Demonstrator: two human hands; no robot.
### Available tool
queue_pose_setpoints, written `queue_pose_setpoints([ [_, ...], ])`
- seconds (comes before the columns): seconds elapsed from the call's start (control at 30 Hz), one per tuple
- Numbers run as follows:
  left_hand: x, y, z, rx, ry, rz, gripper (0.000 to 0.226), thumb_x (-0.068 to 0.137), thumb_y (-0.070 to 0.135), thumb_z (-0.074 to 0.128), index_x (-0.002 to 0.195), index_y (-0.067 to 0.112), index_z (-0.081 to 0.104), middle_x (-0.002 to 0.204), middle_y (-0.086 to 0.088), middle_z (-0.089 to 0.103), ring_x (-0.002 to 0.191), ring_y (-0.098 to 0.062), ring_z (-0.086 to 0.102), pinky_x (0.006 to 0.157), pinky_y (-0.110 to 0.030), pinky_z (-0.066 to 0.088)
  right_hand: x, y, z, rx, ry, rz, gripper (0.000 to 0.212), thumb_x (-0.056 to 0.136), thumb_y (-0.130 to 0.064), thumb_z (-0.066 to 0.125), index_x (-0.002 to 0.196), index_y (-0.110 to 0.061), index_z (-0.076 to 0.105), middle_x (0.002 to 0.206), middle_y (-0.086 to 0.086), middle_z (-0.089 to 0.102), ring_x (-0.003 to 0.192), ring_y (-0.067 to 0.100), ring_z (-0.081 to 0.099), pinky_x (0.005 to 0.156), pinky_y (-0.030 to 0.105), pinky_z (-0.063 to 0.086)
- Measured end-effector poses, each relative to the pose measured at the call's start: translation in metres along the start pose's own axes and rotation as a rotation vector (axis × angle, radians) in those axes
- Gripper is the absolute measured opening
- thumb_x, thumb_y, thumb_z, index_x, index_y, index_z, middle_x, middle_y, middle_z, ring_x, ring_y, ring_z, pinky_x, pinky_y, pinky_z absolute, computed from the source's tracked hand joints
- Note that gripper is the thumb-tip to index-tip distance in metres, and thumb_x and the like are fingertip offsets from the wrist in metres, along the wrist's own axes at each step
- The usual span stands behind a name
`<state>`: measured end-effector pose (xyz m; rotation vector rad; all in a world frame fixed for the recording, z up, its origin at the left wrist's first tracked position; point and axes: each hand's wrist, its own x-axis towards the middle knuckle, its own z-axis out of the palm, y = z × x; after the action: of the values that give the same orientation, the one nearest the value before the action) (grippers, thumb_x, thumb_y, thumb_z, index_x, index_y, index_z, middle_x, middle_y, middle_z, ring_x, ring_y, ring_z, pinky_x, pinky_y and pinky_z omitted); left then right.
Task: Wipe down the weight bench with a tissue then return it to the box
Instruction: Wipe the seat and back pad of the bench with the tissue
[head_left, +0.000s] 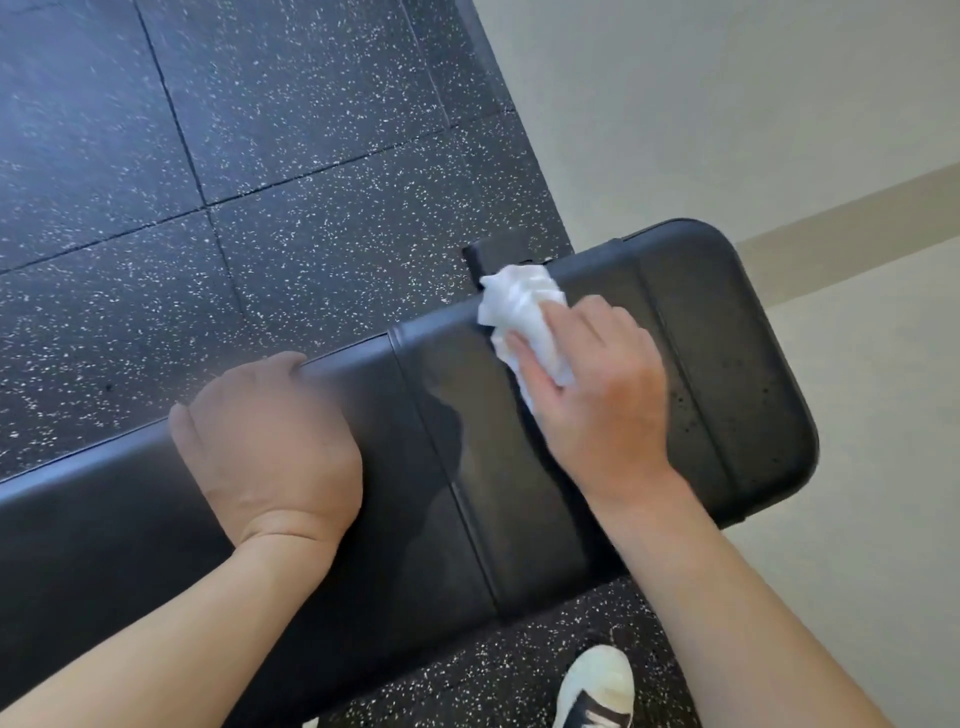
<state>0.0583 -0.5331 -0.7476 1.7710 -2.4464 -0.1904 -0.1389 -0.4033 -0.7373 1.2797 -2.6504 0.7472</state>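
A black padded weight bench runs from the lower left to the right across the head view. A crumpled white tissue lies on its pad near the far edge. My right hand presses the tissue flat against the pad with straight fingers. My left hand rests on the longer pad section, its fingers curled over the bench's far edge. A damp smear shows on the pad between the two hands. The tissue box is out of view.
Black speckled rubber floor tiles lie beyond the bench. A pale wall with a beige stripe stands to the right. A white shoe is on the floor below the bench. A black frame part sticks out behind the tissue.
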Motion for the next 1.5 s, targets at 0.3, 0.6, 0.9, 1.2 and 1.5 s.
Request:
queue_pose_setpoints([
  [0.3, 0.001, -0.001, 0.001, -0.019, -0.012, -0.007, 0.045, 0.097, 0.034, 0.034, 0.133, 0.019, 0.058, 0.124, -0.014, 0.058, 0.126, -0.042, 0.045, 0.124, -0.061, 0.02, -0.009, -0.026, 0.007, -0.024, -0.008, 0.035, 0.03, 0.103, -0.041, 0.06, 0.101, -0.012, 0.068, 0.086, 0.007, 0.055, 0.073, 0.029, 0.049, 0.062, 0.045, 0.037],
  [0.6, 0.001, 0.001, 0.002, -0.002, -0.008, -0.008, 0.044, 0.097, 0.034, 0.033, 0.131, 0.019, 0.058, 0.125, -0.013, 0.059, 0.125, -0.041, 0.045, 0.123, -0.061, 0.021, 0.032, -0.073, 0.048, 0.042, -0.027, 0.002, 0.025, 0.095, -0.041, 0.069, 0.096, -0.016, 0.07, 0.089, 0.003, 0.06, 0.078, 0.028, 0.053, 0.066, 0.04, 0.036],
  [0.9, 0.001, -0.001, -0.001, -0.025, -0.022, -0.012, 0.045, 0.097, 0.035, 0.034, 0.132, 0.019, 0.057, 0.125, -0.016, 0.058, 0.128, -0.043, 0.043, 0.122, -0.064, 0.021, -0.131, 0.025, -0.052, 0.014, -0.123, -0.066, 0.024, 0.106, -0.035, 0.056, 0.119, -0.015, 0.061, 0.086, 0.001, 0.055, 0.07, 0.024, 0.043, 0.059, 0.04, 0.036],
  [1.2, 0.0, 0.001, -0.002, -0.037, -0.046, -0.028, 0.044, 0.098, 0.034, 0.033, 0.133, 0.019, 0.056, 0.13, -0.018, 0.057, 0.13, -0.044, 0.042, 0.123, -0.064, 0.019, -0.027, 0.033, -0.021, -0.053, 0.067, 0.156, 0.025, 0.102, -0.032, 0.059, 0.091, -0.01, 0.058, 0.083, 0.008, 0.055, 0.072, 0.03, 0.048, 0.061, 0.044, 0.04],
  [1.5, -0.002, 0.006, -0.007, -0.065, -0.051, -0.052, 0.044, 0.098, 0.035, 0.031, 0.132, 0.02, 0.054, 0.131, -0.019, 0.056, 0.13, -0.046, 0.042, 0.117, -0.069, 0.027, -0.018, 0.024, -0.015, -0.038, 0.053, 0.131, 0.019, 0.101, -0.031, 0.062, 0.101, -0.012, 0.063, 0.088, 0.004, 0.055, 0.076, 0.026, 0.048, 0.064, 0.043, 0.041],
])
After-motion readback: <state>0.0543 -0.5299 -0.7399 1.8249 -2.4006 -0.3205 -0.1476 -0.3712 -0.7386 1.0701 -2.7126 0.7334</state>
